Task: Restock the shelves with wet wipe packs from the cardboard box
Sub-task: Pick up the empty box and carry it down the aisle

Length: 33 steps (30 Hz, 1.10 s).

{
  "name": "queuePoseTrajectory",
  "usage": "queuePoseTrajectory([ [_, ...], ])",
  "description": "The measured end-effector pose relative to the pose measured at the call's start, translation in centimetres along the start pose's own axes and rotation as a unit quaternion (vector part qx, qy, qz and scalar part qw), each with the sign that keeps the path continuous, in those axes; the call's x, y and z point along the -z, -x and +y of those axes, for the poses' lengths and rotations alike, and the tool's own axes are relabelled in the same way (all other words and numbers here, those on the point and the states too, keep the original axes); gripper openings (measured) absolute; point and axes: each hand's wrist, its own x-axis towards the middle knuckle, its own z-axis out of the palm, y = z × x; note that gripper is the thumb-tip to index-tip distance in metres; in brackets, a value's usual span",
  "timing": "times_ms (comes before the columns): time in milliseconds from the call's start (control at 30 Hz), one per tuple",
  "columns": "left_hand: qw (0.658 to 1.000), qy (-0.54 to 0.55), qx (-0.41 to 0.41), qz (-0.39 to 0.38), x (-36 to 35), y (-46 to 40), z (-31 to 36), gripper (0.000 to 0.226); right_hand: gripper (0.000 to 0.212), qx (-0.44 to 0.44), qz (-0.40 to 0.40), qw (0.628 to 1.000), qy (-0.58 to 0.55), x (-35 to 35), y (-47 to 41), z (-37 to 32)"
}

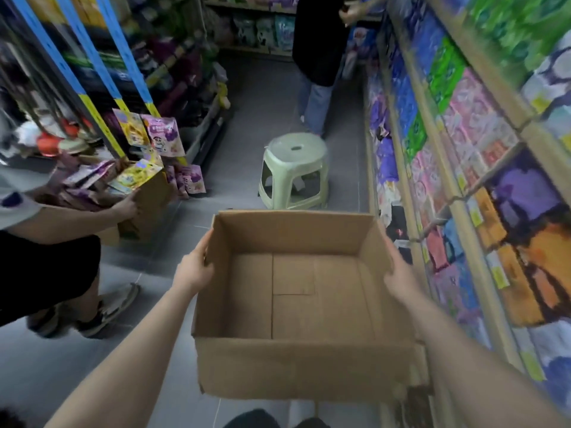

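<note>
I hold an open brown cardboard box point(296, 304) in front of me, above the grey floor. Its inside is bare; no packs show in it. My left hand point(194, 267) grips the box's left wall near the top edge. My right hand point(398, 273) grips its right wall. Shelves point(457, 168) along the right side are packed with colourful wet wipe packs in purple, pink, green, blue and orange.
A pale green plastic stool point(293, 174) stands on the floor just beyond the box. At the left a person point(46, 242) holds another cardboard box point(145, 199) filled with packs. A second person point(318, 57) stands further down the aisle. Racks of goods line the left side.
</note>
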Motion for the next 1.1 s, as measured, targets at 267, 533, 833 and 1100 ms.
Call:
queuePoseTrajectory([
  [267,0.998,0.006,0.055,0.025,5.2,-16.2,-0.1,0.085,0.095,0.042,-0.042,0.998,0.010,-0.7,-17.7,-11.9],
  [533,0.996,0.025,0.049,0.068,12.9,-35.5,-1.3,0.083,0.092,0.050,-0.024,0.998,0.024,-3.8,-35.2,-27.1],
  [833,0.994,-0.015,0.083,0.064,18.2,-55.2,-0.5,0.086,0.093,0.071,-0.029,0.997,-0.008,-5.8,-53.8,-39.5],
  [1100,0.992,-0.048,0.097,0.067,19.4,-77.1,4.9,0.090,0.080,0.060,-0.058,0.996,0.045,-4.5,-75.6,-49.1],
])
